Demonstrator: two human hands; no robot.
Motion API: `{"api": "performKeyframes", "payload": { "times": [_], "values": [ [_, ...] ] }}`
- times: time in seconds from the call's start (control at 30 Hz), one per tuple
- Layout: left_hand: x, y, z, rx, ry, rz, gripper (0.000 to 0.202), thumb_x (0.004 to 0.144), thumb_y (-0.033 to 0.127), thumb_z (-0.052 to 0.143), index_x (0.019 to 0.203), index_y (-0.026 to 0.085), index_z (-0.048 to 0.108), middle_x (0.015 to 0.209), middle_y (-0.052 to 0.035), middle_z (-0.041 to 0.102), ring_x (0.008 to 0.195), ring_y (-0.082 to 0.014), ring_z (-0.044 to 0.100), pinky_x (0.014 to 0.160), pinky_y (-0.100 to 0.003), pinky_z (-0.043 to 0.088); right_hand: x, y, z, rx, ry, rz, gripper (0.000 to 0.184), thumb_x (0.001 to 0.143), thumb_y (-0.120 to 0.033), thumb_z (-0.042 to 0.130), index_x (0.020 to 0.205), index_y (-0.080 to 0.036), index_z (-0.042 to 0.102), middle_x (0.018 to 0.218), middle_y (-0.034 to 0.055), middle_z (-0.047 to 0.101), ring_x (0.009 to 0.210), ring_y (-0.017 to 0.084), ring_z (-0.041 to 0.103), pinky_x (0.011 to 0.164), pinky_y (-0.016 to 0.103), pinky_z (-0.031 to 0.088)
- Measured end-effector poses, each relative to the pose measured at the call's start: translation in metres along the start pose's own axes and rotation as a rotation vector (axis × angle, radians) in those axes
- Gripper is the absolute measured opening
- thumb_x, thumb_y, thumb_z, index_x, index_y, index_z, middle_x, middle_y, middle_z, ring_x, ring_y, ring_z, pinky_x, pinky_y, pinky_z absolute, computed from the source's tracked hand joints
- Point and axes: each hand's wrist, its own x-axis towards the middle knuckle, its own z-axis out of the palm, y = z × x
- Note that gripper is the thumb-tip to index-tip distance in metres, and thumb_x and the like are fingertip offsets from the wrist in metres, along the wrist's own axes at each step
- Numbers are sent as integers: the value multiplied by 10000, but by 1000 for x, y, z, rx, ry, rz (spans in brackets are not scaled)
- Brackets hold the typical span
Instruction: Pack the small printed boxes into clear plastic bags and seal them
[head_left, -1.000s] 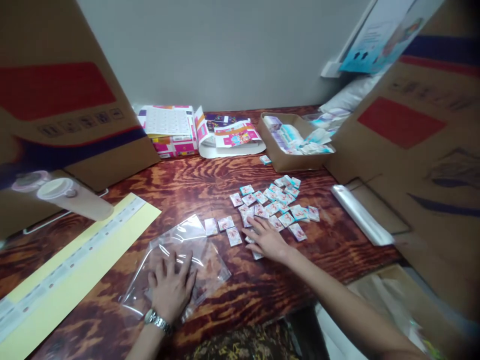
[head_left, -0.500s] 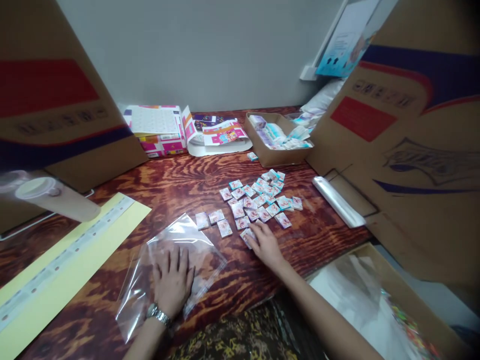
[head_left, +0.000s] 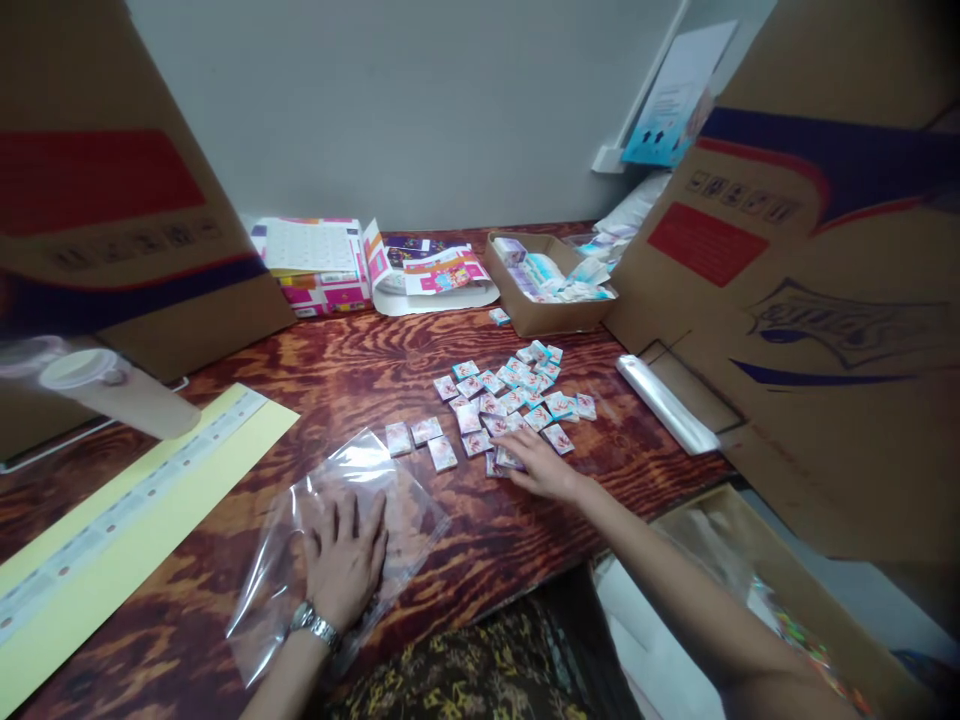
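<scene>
My left hand lies flat with its fingers apart on a transparent plastic bag, pressing it to the table and holding nothing. A loose spread of small square white-and-turquoise packets lies to the right of the bag. My right hand rests on the spread's near edge, its fingertips touching several packets without gripping any. Three packets sit apart, nearest the bag. A wristwatch circles my left wrist.
A wooden table carries a cardboard tray of packets, printed sheets, a plastic roll, a tumbler and a yellow perforated sheet. Upright cardboard panels stand at the right; an open carton sits below.
My right hand has slid slightly up and left, further onto the packets, and some packets have shifted under it. My left hand stays on the bag. The view has tilted slightly.
</scene>
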Motion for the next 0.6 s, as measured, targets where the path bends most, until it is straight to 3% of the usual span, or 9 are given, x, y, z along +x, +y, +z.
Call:
{"api": "performKeyframes", "payload": {
  "times": [0.1, 0.3, 0.43, 0.53, 0.6],
  "values": [
    [-1, 2, 2, -5, 11, -7, 487, 881, 369, 308, 1359, 358, 219, 1410, -102, 322, 1301, -347, 213, 980, -596, 170, 2, 1, 11, -43, -66, -2, 501, 814, -241, 495, 1301, -216, 382, 1139, 106, 491, 1049, 221, 451, 898, 375, 394],
    [-3, 3, 0, -41, 23, -2, 497, 875, 388, 331, 1357, 376, 209, 1404, -111, 323, 1296, -348, 218, 968, -593, 195, 10, -39, 26, -77, -71, 97, 531, 827, -265, 478, 1336, -256, 325, 1162, 88, 472, 1024, 207, 486, 854, 321, 423],
    [-5, 4, -2, -42, 21, -9, 501, 872, 391, 340, 1354, 390, 203, 1400, -117, 324, 1286, -362, 232, 956, -599, 201, 15, -55, 24, -101, -116, 141, 642, 786, -336, 555, 1363, -266, 283, 1176, 96, 473, 997, 240, 508, 827, 353, 443],
    [-6, 5, -2, -56, 37, -4, 500, 874, 382, 338, 1355, 391, 201, 1396, -118, 332, 1284, -371, 233, 952, -607, 198, 7, -51, 15, -59, -61, 66, 708, 780, -421, 562, 1386, -247, 241, 1280, 118, 406, 1119, 269, 436, 913, 392, 399],
    [-6, 6, -2, -68, 43, -8, 501, 876, 375, 339, 1356, 389, 198, 1397, -121, 333, 1281, -376, 238, 949, -614, 196, -3, -45, 10, -17, -12, 19, 651, 806, -411, 534, 1376, -241, 268, 1299, 114, 396, 1165, 257, 400, 958, 392, 367]
  ]
}}
